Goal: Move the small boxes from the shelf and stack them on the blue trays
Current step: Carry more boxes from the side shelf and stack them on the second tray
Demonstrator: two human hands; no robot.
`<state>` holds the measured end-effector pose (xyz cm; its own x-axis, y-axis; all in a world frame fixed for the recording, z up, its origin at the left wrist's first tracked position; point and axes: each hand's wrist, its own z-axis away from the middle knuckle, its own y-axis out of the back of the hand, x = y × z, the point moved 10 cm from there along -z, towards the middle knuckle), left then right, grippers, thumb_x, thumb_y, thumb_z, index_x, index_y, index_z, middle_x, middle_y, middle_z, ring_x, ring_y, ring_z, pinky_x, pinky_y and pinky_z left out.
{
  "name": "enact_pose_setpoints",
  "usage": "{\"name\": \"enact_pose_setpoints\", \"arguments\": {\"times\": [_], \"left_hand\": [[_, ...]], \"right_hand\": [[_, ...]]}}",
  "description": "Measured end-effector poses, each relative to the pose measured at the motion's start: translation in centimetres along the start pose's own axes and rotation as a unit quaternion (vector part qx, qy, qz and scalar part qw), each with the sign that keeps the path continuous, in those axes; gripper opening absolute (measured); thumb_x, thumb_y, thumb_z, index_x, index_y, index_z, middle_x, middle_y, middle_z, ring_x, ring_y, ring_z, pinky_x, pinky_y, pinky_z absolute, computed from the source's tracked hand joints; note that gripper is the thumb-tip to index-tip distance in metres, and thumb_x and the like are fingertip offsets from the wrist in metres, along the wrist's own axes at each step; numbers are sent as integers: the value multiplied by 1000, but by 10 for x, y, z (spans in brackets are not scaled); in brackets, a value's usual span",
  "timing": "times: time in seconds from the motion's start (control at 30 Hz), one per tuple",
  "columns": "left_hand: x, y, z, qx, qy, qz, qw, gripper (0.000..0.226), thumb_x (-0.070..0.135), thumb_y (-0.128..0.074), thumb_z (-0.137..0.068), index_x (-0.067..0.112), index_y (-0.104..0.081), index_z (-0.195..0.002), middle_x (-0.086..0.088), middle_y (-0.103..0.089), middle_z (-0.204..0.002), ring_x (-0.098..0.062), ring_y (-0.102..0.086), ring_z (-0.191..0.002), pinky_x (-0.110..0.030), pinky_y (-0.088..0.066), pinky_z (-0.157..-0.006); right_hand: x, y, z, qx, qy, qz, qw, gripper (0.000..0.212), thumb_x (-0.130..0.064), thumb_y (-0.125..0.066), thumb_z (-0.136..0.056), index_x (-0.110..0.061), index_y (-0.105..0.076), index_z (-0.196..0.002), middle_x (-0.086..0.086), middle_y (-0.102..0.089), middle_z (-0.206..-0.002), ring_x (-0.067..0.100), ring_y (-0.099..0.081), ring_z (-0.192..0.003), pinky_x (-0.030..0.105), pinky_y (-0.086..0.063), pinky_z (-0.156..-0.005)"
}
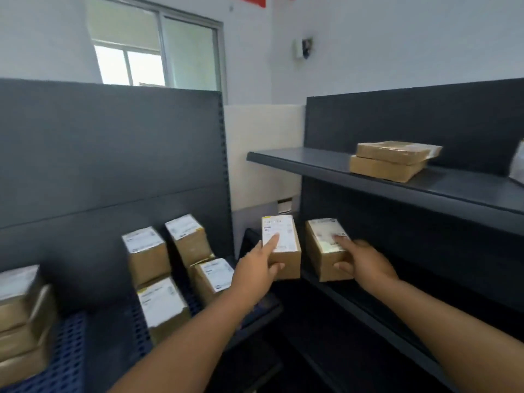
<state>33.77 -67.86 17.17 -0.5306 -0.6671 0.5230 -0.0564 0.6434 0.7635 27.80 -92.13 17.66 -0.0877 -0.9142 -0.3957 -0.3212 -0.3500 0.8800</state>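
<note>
My left hand point(256, 268) grips a small brown box with a white label point(285, 251), held in the gap between the two shelf units. My right hand point(364, 262) grips a second small labelled box point(326, 251) at the front of the right shelf's lower board point(354, 299). On the left, several small labelled boxes point(147, 253) stand on blue perforated trays point(68, 361). A stack of boxes point(22, 316) sits at the far left edge, blurred.
Two flat brown parcels point(392, 163) lie stacked on the right unit's upper shelf point(312, 163). Dark back panels rise behind both shelf units. A window and white wall are behind.
</note>
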Motion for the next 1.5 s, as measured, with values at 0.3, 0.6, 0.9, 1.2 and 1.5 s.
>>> {"name": "enact_pose_setpoints", "arguments": {"times": [0.3,0.6,0.9,1.2,1.5], "left_hand": [[-119,131,44,95,100,-81,987,70,43,-58,-93,46,-16,-149,-5,-42,-150,-22,-60,-110,-38,-54,-88],[-138,160,95,139,143,-109,974,67,39,-61,-92,41,-25,-149,-2,-50,-144,-19,-58,-111,-33,-50,-91],[-145,159,128,148,222,-157,951,68,42,-62,-90,40,-27,-149,-5,-54,-139,-20,-60,-108,-35,-51,-92],[-164,148,145,129,274,-184,935,69,43,-62,-91,39,-26,-149,-3,-58,-136,-19,-59,-113,-28,-49,-88],[-164,146,149,148,262,-159,940,74,44,-67,-86,40,-27,-149,1,-58,-136,-15,-60,-107,-29,-51,-88]], "right_hand": [[-184,-80,-50,-38,137,-1,990,67,-36,-63,-91,-43,-28,-148,5,-42,-144,26,-50,-123,43,-44,-103],[-225,-118,-50,-76,198,-9,977,68,-40,-61,-92,-44,-23,-149,6,-45,-141,25,-51,-120,41,-47,-99],[-233,-123,-49,-99,233,-38,967,68,-43,-62,-91,-44,-25,-148,6,-48,-137,25,-54,-115,38,-50,-93],[-237,-145,-37,-141,256,-24,956,69,-46,-58,-93,-44,-19,-150,7,-47,-137,26,-56,-112,37,-51,-89],[-237,-152,-36,-152,255,-29,954,76,-48,-57,-92,-44,-10,-151,6,-46,-139,24,-54,-114,37,-51,-90]]}}
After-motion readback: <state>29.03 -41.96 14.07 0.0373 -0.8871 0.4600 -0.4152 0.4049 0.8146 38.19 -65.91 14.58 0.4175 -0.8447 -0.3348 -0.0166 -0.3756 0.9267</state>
